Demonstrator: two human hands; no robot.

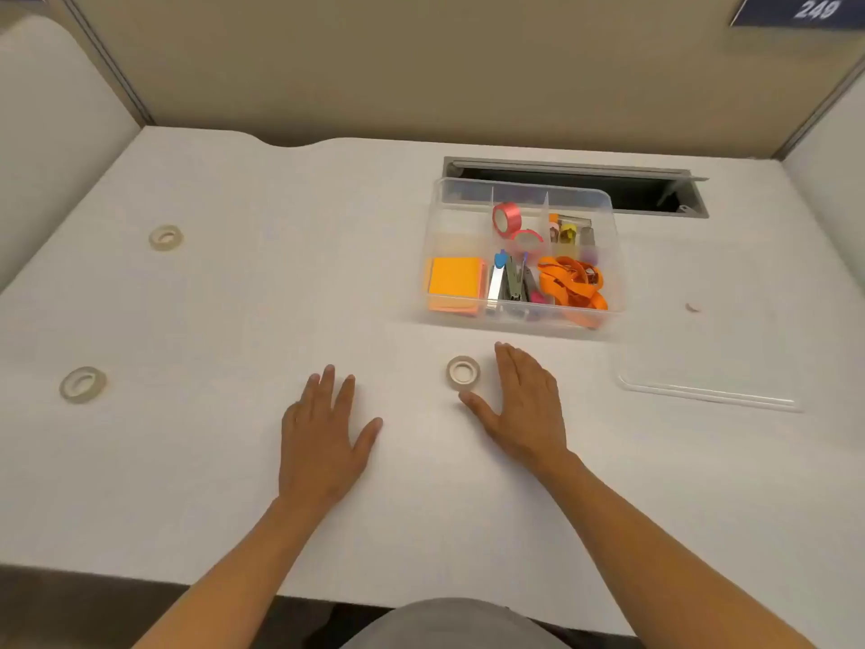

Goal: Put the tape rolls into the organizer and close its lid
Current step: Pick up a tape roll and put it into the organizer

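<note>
Three clear tape rolls lie flat on the white desk: one at the centre, one at the left edge, one further back on the left. The clear plastic organizer stands open at the back right, holding a pink tape roll, orange sticky notes, a stapler and orange straps. Its clear lid lies flat on the desk to the right. My right hand rests palm down with the central roll between thumb and forefinger, thumb touching it. My left hand lies flat and empty to the left.
A grey cable slot is open in the desk just behind the organizer. Beige partition walls enclose the desk at the back and both sides. A small scrap lies right of the organizer. The desk's front edge runs just above my lap.
</note>
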